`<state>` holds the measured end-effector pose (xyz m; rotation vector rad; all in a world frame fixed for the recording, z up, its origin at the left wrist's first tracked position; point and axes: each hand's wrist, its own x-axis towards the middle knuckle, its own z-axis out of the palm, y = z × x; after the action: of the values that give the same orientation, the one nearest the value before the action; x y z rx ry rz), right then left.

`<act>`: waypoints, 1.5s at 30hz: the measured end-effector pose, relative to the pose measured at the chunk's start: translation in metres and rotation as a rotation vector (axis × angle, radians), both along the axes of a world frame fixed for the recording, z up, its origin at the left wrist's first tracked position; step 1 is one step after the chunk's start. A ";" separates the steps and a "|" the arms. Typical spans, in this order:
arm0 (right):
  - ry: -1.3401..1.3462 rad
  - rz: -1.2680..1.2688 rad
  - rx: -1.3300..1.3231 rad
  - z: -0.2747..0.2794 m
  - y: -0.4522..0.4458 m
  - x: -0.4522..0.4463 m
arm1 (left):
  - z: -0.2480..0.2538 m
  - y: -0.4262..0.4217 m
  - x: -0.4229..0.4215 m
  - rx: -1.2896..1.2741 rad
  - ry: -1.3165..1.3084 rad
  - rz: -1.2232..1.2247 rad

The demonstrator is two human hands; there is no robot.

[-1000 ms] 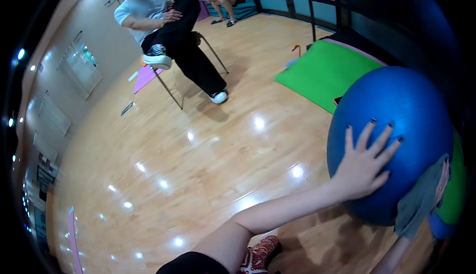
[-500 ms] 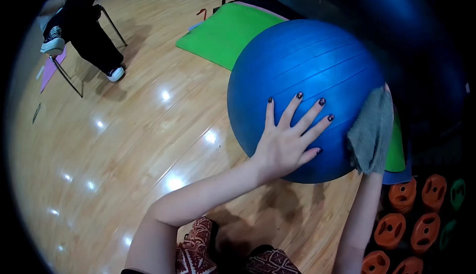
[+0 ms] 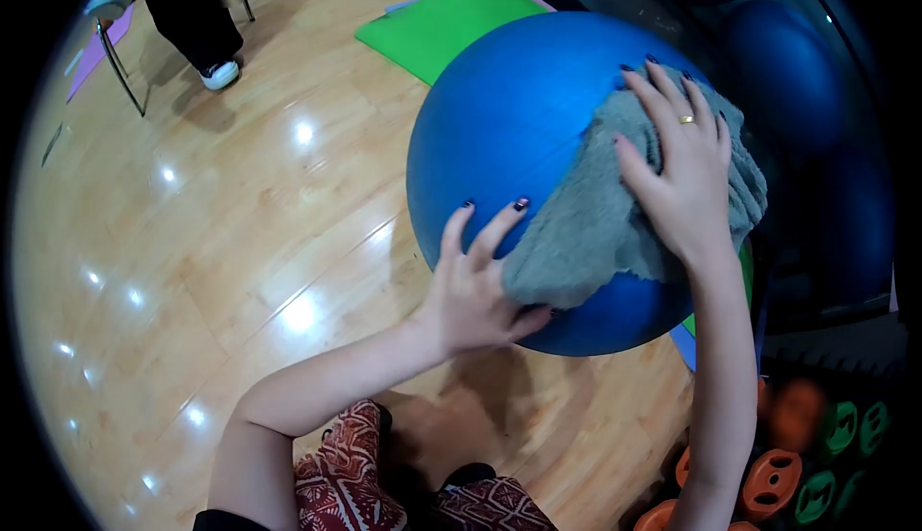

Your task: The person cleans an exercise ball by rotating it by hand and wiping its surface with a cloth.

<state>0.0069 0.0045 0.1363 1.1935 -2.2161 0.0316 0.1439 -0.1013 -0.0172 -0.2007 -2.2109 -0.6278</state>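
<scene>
A large blue exercise ball (image 3: 499, 118) sits in front of me, with a grey-green cloth (image 3: 576, 214) draped across its right half. My right hand (image 3: 680, 161) lies on top of the cloth, pressing it to the ball with fingers curved over it and the thumb apart; a ring shows on one finger. At the ball's lower left side rests my left hand (image 3: 480, 286), its fingers spread against the surface. The cloth's lower corner covers some of that hand's fingers.
A green mat (image 3: 413, 41) lies behind the ball. More blue balls (image 3: 783, 75) stand in the dark area at right. Orange weight plates (image 3: 770, 483) and green weight plates (image 3: 816, 495) are at lower right. A person's dark-trousered leg (image 3: 187, 12) is beside a chair at upper left.
My right hand has moved from the ball's right side up onto its upper right, spreading the cloth over the surface. My left hand has shifted left and slightly down, and the view has turned.
</scene>
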 end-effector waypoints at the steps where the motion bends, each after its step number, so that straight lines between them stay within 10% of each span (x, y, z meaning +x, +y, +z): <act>1: 0.029 0.058 0.042 0.000 -0.004 0.009 | 0.000 -0.009 0.006 -0.045 -0.075 0.008; 10: -0.005 0.162 0.294 0.001 0.013 0.035 | -0.020 -0.056 0.010 -0.118 -0.034 0.028; 27: -0.199 -0.137 -0.330 -0.014 0.074 -0.036 | 0.004 0.025 -0.038 -0.046 -0.085 -0.146; 31: -0.073 -0.180 0.054 -0.002 0.033 -0.018 | -0.001 0.076 -0.044 0.020 0.053 -0.275; 34: -0.101 -0.199 0.128 0.005 0.028 -0.033 | 0.007 0.087 -0.043 0.035 -0.338 -0.547; 40: -0.141 -0.111 0.019 0.005 0.068 -0.056 | 0.006 0.003 -0.056 0.205 0.206 -0.157; 45: -0.132 -0.050 0.112 -0.002 0.097 -0.028 | -0.006 -0.027 -0.096 0.301 -0.022 0.013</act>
<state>-0.0216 0.1019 0.1345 1.2263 -2.3898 -0.0359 0.0481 -0.1286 -0.0233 -0.0238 -2.1052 -0.9482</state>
